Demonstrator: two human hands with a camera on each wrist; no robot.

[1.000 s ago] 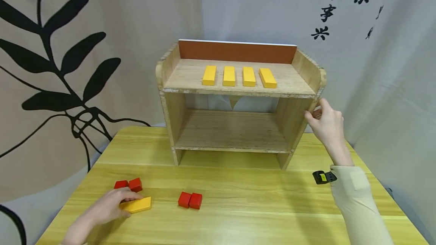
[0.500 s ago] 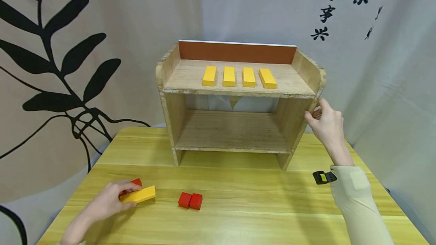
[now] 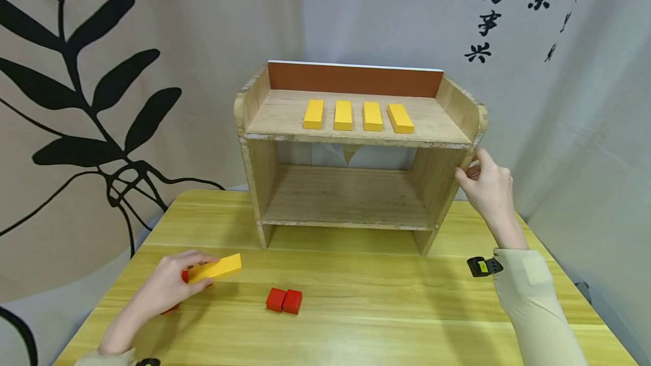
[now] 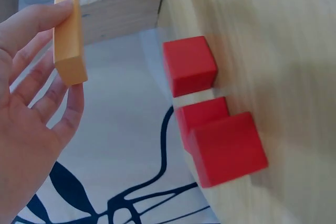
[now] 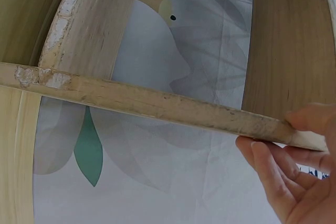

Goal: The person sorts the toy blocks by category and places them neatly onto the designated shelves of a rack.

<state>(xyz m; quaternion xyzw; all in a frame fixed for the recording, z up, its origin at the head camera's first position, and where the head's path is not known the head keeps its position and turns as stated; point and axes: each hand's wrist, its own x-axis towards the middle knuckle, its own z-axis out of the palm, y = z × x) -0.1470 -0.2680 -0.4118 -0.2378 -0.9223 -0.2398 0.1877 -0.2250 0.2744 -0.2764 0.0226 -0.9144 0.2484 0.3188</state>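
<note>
One yellow block (image 3: 218,268): holding it in the left hand (image 3: 172,282) at the lower left of the frame in the head view, clear of the desk (image 3: 366,326). Pinching it between the thumb and the fingers (image 4: 73,109), pointing its free end rightward and slightly up; in the left wrist view, showing it at the upper left, standing nearly upright, with the thumb lying across its face and the other fingers spreading behind it. At the right of the head view, gripping the right side panel (image 3: 437,182) of a wooden shelf unit (image 3: 346,194) with the right hand (image 3: 488,188); in the right wrist view, pinching a worn wooden edge narrowly at the lower right, thumb above and fingers below. Seeing four more yellow blocks (image 3: 343,116) lying in a spaced row on the top board, upper centre of the frame, slanting at the rightmost. Finding two red cubes (image 3: 292,301) lying side by side at the lower centre, and glimpsing bits of red (image 3: 185,276) around the left hand, mostly hidden. In the left wrist view, making out three red cubes (image 4: 233,150) right of the hand, one partly covering another. Also seeing black leaf shapes (image 3: 78,151) on the cloth at the left and dark characters (image 3: 488,21) at the upper right.
</note>
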